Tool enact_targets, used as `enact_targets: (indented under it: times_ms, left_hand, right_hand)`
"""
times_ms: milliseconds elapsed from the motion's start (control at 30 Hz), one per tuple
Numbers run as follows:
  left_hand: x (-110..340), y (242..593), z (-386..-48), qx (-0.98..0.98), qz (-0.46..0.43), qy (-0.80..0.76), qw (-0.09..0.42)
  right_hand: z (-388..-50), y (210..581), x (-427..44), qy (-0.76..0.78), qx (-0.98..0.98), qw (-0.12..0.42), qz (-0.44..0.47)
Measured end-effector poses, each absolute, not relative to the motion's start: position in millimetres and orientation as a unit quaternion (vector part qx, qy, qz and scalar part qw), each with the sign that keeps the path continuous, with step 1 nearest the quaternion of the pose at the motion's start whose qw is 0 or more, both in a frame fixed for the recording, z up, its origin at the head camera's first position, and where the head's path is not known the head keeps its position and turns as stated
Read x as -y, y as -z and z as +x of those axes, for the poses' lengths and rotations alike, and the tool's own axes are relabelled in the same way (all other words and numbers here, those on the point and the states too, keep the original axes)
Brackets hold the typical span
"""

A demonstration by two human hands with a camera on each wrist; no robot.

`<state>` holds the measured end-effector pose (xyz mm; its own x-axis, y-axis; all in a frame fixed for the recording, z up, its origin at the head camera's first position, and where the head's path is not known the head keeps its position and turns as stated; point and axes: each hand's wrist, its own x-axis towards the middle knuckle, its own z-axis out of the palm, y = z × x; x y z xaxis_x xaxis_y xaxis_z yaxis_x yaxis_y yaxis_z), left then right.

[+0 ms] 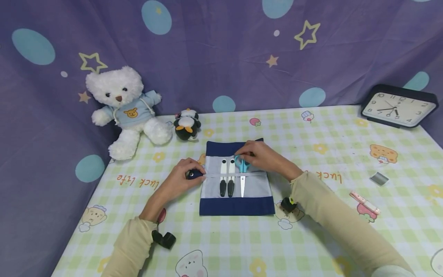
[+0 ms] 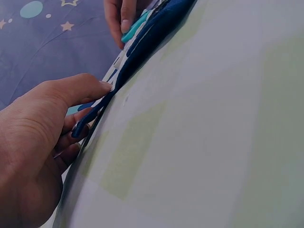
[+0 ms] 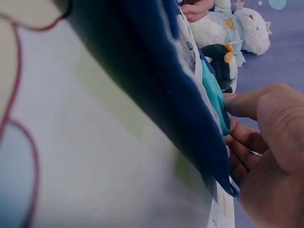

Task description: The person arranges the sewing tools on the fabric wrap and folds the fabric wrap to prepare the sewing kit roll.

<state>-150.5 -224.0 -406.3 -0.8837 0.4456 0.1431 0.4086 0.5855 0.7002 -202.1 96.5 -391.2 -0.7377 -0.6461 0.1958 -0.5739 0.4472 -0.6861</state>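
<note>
A navy tool roll [image 1: 237, 207] with a grey lining lies unfolded on the table. Two white tools with black ends, perhaps small knives [image 1: 223, 181], are tucked side by side under its pale elastic band [image 1: 256, 174]. To their right, teal-handled scissors [image 1: 243, 184] lie with blades pointing toward me, crossing the band. My right hand [image 1: 257, 154] pinches the scissors' handle [image 3: 214, 97] between thumb and fingers. At the roll's left edge, my left hand [image 1: 181, 175] grips a navy snap tab [image 1: 194, 174], thumb above and fingers beneath in the left wrist view.
A white teddy bear [image 1: 128, 111] and a penguin plush [image 1: 187, 125] sit at the back left. A black-framed clock [image 1: 398, 105] stands at the back right. On the right lie a small grey piece [image 1: 379, 178] and a pink-and-white stick-like item [image 1: 365, 202].
</note>
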Motion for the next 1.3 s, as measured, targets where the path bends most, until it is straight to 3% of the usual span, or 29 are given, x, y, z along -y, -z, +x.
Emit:
enact_targets:
  times_ms: [700,1300]
  left_hand:
    - [223.0,404.7,-150.0,-0.892,0.238,-0.385,0.025]
    - [223.5,405.2,-150.1,-0.892,0.237,-0.384,0.025]
  right_hand:
    - [-198.7,397.5,-97.8,0.355,-0.854,0.015,-0.379]
    - [-196.2,398.1,-96.6,0.365,-0.857,0.019,-0.363]
